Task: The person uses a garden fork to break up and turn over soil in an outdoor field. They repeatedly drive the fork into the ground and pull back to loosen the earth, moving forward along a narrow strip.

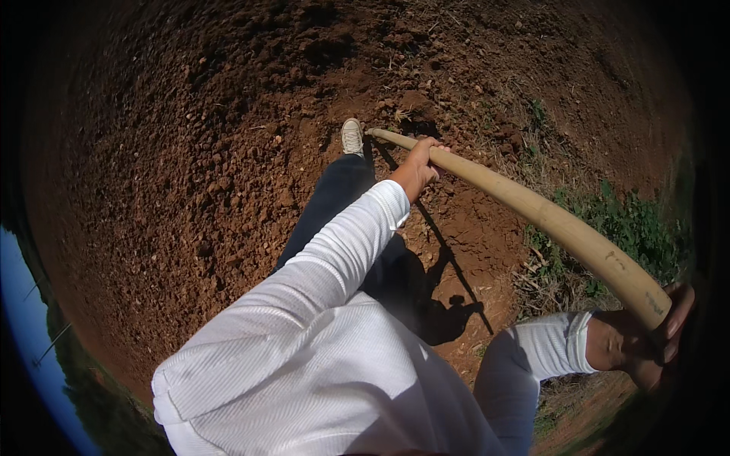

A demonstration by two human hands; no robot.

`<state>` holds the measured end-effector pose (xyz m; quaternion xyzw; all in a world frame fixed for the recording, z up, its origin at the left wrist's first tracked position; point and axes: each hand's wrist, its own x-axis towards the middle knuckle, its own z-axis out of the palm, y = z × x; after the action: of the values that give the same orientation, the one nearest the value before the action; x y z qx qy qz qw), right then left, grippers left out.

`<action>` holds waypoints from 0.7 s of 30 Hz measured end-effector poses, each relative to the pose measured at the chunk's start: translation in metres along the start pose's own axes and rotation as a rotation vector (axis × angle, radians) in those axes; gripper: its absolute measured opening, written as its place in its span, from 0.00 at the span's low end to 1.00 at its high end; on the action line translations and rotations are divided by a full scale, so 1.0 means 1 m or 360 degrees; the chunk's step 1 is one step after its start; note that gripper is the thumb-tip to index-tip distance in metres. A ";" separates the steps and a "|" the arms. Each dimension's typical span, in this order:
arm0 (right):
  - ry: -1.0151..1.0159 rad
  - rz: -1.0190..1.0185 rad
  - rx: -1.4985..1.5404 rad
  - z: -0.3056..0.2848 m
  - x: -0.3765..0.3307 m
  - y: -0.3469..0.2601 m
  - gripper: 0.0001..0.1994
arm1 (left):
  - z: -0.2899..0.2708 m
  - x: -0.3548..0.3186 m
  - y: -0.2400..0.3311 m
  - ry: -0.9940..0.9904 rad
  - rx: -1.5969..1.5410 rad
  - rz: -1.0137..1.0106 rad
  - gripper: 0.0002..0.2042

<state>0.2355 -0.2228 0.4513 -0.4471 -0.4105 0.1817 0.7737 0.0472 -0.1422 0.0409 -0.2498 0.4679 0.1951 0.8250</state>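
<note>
The person is standing on tilled red-brown soil (190,175) and is holding a long, pale wooden handle (532,209) with both hands. The handle is running slantwise across the view — from its near end at the lower right up and leftward to its far end, which is meeting the ground just beside the person's white shoe (351,137). Whatever head the tool carries is hidden there in shadow and clods, so its kind cannot be told.

The left hand (417,169) is reaching forward on an outstretched arm in a white ribbed sleeve (334,258), and its grip is clamped round the handle well down its length, the fingers curling over the top of the wood. The right hand (646,342) is sitting at the lower right, close to the body, and its grip is closed round the thick near end of the handle; the fingers (675,311) are wrapping it from the outer side.

A leg in dark trousers (331,201) is stepping forward under the left arm. The shadow (441,304) of the person and the handle is falling on the soil between the two arms. To the right, green weeds (631,228) and dry stalks are edging the dug ground — and a strip of blue sky (23,319) is showing at the far left rim.
</note>
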 end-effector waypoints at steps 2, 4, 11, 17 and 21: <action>-0.0077 0.0008 0.0155 -0.029 -0.052 -0.044 0.09 | -0.027 -0.001 -0.024 0.0112 -0.0020 -0.0009 0.06; -0.0075 0.0040 0.0234 -0.049 -0.119 -0.084 0.10 | -0.056 -0.008 -0.053 0.0218 0.0211 -0.0081 0.07; 0.0250 0.0246 -0.0139 -0.060 -0.229 -0.119 0.09 | -0.085 -0.050 -0.126 0.0766 0.0732 -0.0184 0.16; 0.0102 0.0247 -0.0106 -0.016 -0.099 -0.071 0.10 | -0.019 -0.018 -0.067 0.0564 0.0824 -0.0141 0.15; 0.0093 0.0167 -0.0031 0.026 -0.012 0.026 0.10 | 0.023 0.038 0.004 0.0551 0.0817 -0.0322 0.14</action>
<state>0.2099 -0.2031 0.4303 -0.4806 -0.3655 0.2049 0.7704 0.0784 -0.1221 0.0170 -0.1085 0.6079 -0.0577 0.7844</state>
